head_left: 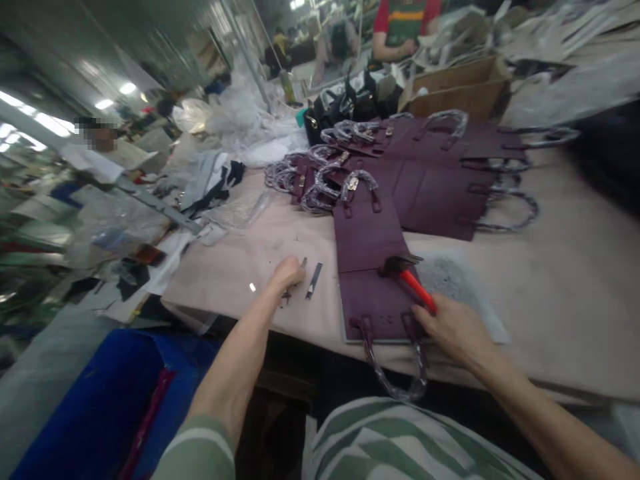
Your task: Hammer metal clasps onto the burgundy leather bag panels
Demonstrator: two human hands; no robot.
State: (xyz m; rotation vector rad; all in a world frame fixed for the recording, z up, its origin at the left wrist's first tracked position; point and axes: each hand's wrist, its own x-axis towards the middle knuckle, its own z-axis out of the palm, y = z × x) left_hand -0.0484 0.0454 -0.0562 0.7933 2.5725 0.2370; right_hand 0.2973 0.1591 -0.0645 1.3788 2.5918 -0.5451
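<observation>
My right hand (pixel 447 323) grips a hammer (pixel 417 290) by its red handle. The dark claw head is over a purple bag panel (pixel 367 237) that lies flat near the table's front edge. The panel has plastic-wrapped handles at both ends, and the near handle (pixel 397 377) hangs over the edge. Left of the panel, my left hand (pixel 289 273) is closed at the table top, with a slim metal tool (pixel 303 263) showing at its fingertips; its exact kind is unclear. Another flat metal tool (pixel 314 280) lies just right of that hand. Small dark pieces (pixel 286 297) are below it.
More purple bag panels (pixel 435 193) with wrapped handles are piled behind. A grey slab (pixel 457 283) lies partly beneath the near panel. Black bags (pixel 345 103), a cardboard box (pixel 460 90) and a co-worker (pixel 407 30) are at the back. A slanted metal post (pixel 155 207) stands left.
</observation>
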